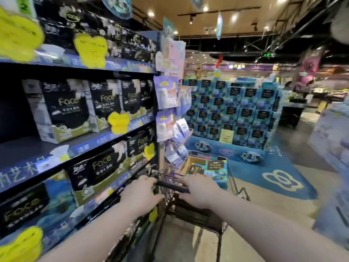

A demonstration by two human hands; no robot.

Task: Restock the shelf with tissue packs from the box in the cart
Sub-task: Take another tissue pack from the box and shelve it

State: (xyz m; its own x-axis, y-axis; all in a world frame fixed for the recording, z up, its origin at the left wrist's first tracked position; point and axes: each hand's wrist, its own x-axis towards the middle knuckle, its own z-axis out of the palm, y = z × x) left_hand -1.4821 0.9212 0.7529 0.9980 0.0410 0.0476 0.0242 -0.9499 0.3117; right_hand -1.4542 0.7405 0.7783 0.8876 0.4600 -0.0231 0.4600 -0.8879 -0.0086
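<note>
Shelf of tissue packs at my nine o'clock; cart at twelve, its box holding packs. My left hand and right hand wrap fingers closed around the cart's handle.

Shelf bearing tissue packs
</note>
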